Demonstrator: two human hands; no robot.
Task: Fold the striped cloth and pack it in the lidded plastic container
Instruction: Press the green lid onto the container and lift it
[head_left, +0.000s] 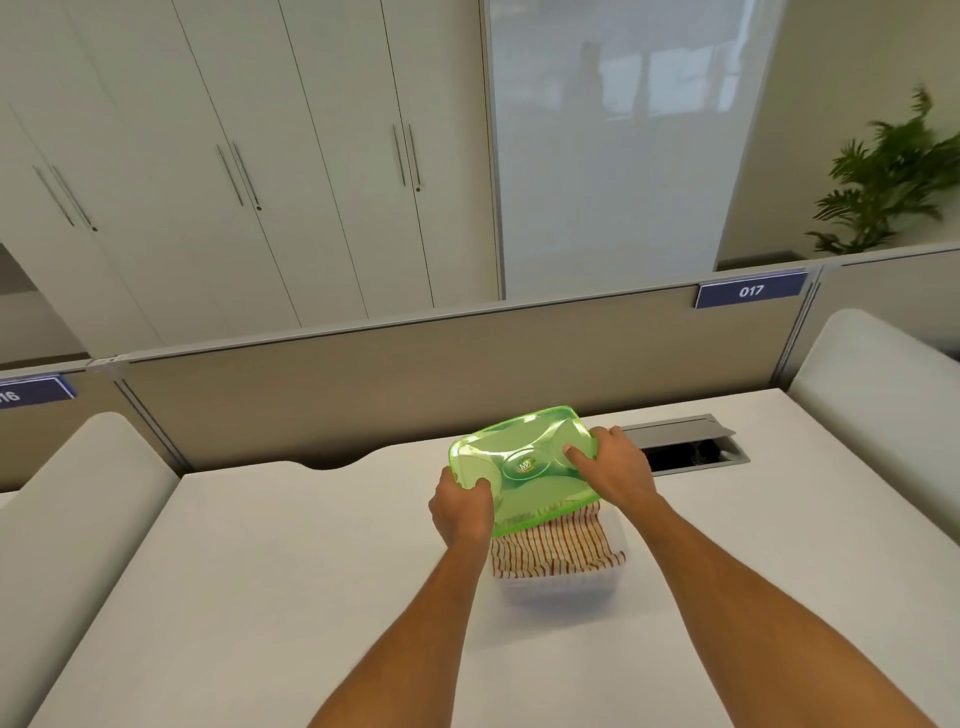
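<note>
Done: the striped cloth (558, 545) lies folded inside the clear container (563, 584) on the worktop (291, 571).
Lid: the green lid (524, 462) is held tilted above the container's far side, not yet seated (its near edge hangs just over the cloth).
Left hand (460, 512): clasped on the lid's left edge.
Right hand (613, 467): closed on the lid's right edge, thumb on top.
Left to do: by my judgement, only lowering the lid square and pressing it shut.
</note>
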